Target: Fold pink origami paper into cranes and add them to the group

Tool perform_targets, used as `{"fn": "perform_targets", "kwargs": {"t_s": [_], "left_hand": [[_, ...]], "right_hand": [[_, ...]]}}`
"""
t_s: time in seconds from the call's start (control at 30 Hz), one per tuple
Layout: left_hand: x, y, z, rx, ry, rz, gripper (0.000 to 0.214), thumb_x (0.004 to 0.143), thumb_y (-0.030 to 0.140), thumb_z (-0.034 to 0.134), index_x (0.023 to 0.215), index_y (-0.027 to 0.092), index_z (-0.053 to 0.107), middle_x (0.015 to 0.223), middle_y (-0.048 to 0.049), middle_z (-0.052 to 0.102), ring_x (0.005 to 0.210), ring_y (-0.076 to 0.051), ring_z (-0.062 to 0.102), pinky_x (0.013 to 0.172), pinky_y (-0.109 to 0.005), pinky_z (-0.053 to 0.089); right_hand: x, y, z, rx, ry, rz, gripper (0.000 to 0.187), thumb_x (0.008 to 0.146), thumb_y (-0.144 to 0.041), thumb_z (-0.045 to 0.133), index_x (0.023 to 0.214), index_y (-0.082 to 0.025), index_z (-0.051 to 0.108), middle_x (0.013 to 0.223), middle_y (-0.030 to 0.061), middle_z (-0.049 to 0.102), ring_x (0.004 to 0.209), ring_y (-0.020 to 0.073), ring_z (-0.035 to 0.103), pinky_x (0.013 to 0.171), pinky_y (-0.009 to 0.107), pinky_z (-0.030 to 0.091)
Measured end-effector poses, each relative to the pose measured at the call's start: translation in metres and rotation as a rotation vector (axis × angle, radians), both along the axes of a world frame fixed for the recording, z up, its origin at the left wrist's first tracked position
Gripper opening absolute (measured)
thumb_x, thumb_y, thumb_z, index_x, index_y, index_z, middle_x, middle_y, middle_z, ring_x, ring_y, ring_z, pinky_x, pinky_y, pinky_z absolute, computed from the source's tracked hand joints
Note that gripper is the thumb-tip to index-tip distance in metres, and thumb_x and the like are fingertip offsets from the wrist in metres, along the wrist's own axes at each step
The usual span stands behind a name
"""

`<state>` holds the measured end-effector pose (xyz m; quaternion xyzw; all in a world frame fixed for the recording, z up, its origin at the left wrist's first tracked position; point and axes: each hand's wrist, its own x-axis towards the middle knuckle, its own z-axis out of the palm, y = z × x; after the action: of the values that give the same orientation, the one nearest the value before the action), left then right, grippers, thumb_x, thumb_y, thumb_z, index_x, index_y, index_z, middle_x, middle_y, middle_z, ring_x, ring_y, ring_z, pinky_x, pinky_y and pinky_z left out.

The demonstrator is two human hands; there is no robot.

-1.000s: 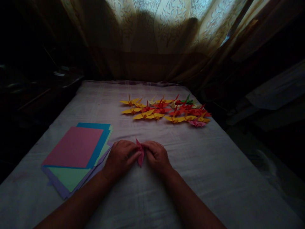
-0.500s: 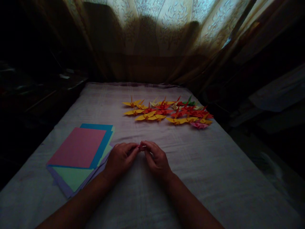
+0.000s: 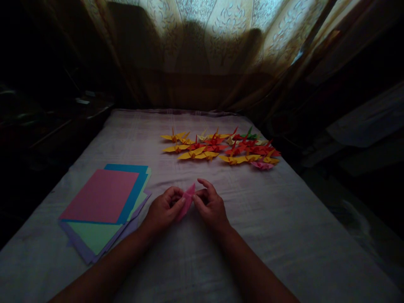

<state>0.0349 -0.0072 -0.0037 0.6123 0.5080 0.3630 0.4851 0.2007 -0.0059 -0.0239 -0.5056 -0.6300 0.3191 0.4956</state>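
A small folded piece of pink paper [image 3: 187, 203] is held between my two hands above the cloth. My left hand [image 3: 164, 208] pinches it from the left, thumb on the near face. On the other side, my right hand [image 3: 211, 206] grips its right edge between thumb and a bent finger, while the index finger is raised off it. The paper stands tilted, its pointed tip up. Part of it is hidden behind the left fingers.
To the left lies a stack of coloured sheets, a pink sheet [image 3: 102, 195] on top of blue, pale green and purple ones. Several folded paper cranes [image 3: 192, 153] in yellow, red, green and pink stand in rows farther back on the white cloth [image 3: 265, 227]. A curtain [image 3: 195, 59] hangs behind.
The pink paper has turned so that its broad face shows, where before only a small bit was visible between the fingertips. My right index finger has lifted away.
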Motion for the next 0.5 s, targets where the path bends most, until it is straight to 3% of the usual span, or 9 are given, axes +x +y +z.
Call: {"fn": "perform_targets", "kwargs": {"t_s": [0.13,0.23,0.3,0.4,0.5], "left_hand": [[-0.007,0.001,0.000,0.197,0.189,-0.052,0.026,0.089,0.036,0.053,0.112,0.023,0.056,0.094,-0.0029,0.075,0.079,-0.019,0.070,0.070,-0.031,0.054],[-0.016,0.006,-0.003,0.494,0.362,-0.065,0.022,0.091,0.025,0.049,0.106,0.023,0.064,0.107,-0.0054,0.072,0.099,-0.021,0.066,0.087,-0.037,0.052],[-0.021,0.011,-0.008,0.630,0.424,-0.156,0.027,0.091,0.017,0.046,0.104,0.025,0.068,0.117,-0.0057,0.069,0.111,-0.021,0.061,0.096,-0.041,0.047],[-0.026,0.014,-0.013,0.668,0.534,-0.310,0.033,0.091,0.015,0.048,0.113,0.028,0.069,0.125,-0.0046,0.067,0.121,-0.024,0.056,0.099,-0.046,0.044],[-0.026,0.013,-0.012,0.637,0.629,-0.346,0.027,0.093,0.023,0.054,0.116,0.028,0.068,0.124,-0.0045,0.069,0.121,-0.027,0.056,0.098,-0.048,0.042]], "right_hand": [[0.006,0.004,0.003,-0.045,-0.004,0.013,0.040,0.082,-0.028,0.057,0.121,-0.021,0.051,0.071,-0.0030,0.068,0.061,0.0135,0.065,0.062,0.024,0.052],[0.013,0.007,0.005,-0.092,-0.084,0.044,0.033,0.082,-0.026,0.056,0.114,-0.022,0.053,0.072,-0.0032,0.068,0.059,0.0135,0.064,0.059,0.023,0.050],[0.017,0.009,0.006,-0.083,-0.223,0.069,0.023,0.083,-0.024,0.056,0.106,-0.023,0.056,0.074,-0.0020,0.068,0.062,0.0144,0.064,0.061,0.024,0.049],[0.019,0.011,0.004,0.028,-0.487,0.102,0.009,0.085,-0.020,0.056,0.091,-0.023,0.061,0.078,0.0014,0.069,0.071,0.0173,0.064,0.068,0.028,0.047],[0.019,0.012,0.001,0.131,-0.622,0.096,0.009,0.086,-0.017,0.056,0.083,-0.021,0.063,0.082,0.0043,0.068,0.078,0.0191,0.062,0.073,0.030,0.046]]}}
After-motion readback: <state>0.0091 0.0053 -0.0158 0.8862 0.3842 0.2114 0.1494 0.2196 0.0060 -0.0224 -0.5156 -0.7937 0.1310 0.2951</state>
